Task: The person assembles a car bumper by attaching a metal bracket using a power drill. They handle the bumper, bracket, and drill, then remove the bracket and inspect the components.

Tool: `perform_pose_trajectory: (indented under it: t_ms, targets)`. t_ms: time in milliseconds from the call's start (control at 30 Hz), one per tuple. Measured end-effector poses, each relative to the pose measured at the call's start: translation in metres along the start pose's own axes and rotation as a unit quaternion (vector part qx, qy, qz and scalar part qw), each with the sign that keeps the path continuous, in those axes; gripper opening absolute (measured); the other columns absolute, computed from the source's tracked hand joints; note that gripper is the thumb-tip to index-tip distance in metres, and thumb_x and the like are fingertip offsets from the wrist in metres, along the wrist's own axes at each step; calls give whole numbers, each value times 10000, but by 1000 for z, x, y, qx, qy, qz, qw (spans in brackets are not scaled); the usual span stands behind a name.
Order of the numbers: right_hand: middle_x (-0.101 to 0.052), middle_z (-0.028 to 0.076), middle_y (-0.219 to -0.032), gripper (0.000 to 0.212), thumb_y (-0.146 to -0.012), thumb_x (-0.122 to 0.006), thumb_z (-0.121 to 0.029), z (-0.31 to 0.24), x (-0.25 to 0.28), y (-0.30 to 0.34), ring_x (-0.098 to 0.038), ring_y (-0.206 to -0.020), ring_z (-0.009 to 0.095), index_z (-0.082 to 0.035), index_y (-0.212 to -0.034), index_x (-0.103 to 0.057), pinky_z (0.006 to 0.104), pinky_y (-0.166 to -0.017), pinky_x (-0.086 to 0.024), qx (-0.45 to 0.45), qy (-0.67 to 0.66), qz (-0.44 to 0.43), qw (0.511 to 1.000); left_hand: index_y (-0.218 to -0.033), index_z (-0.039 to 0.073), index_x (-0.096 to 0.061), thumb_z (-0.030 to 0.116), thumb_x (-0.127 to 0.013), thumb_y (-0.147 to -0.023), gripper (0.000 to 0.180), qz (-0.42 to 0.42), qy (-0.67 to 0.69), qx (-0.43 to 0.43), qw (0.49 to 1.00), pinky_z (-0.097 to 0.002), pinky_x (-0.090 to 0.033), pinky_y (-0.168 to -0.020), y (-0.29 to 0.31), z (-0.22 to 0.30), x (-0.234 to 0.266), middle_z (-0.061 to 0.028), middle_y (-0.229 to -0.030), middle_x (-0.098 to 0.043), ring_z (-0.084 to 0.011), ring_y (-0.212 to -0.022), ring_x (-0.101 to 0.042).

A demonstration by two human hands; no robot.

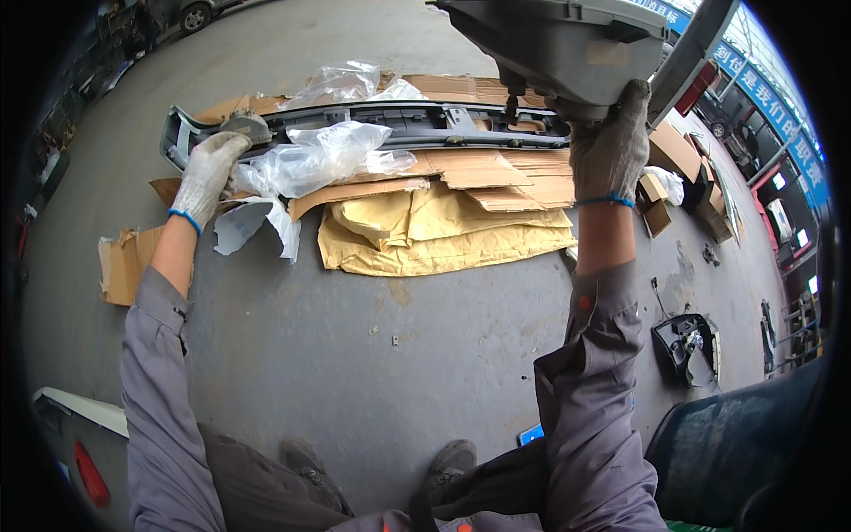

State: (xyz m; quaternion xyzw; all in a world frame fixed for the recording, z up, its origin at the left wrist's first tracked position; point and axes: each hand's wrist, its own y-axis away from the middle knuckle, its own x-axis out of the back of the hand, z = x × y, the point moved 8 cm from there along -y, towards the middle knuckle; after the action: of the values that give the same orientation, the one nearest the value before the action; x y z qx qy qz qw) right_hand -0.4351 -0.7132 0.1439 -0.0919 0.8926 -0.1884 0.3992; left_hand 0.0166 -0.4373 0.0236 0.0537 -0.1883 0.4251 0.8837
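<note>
My left hand [211,170], in a white knit glove, has its fingers curled against a small grey rounded part [247,129]. That part is at the left end of a long dark plastic car trim panel [417,124], which lies across cardboard. Raised at the upper right, my right hand [613,146], gloved too, grips the underside of a large grey headlamp housing [567,53]. The housing's top runs out of the picture. A black fitting on it hangs in front of the panel's right end. Clear plastic wrap [315,160] covers part of the panel near my left hand.
Flattened cardboard [496,173] and crumpled yellow paper [443,230] lie below the panel. A metal post [696,62] rises beside the housing. Cartons [678,151] and a dark lamp unit [690,346] sit at right. A dark drum [736,443] stands at lower right.
</note>
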Motion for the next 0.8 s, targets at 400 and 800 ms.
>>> perform_pose_trajectory:
  t_ms: [400,800]
  targets:
    - [-652,129,-1238,591,-1001,-651,-476,0,4,-9,-689,-1055,259,3,-1330,-545,382,-803,-658,-23,-37,-24,999,-1117,29,-742,217,-661,-987,242,-1,44,-58,997,-215,-390,-502,8,27,-18,51,-670,-553,-46,-557,-471]
    - [-634,236,-1318,578,-1091,-399,-495,-19,37,-38,-657,-1163,445,-56,-1463,-450,657,-988,-563,-38,-52,-3,998,-1133,6,-729,216,-654,-991,264,-22,36,-50,998,-220,-422,-538,1,17,-21,38,-779,-635,-43,-616,-518]
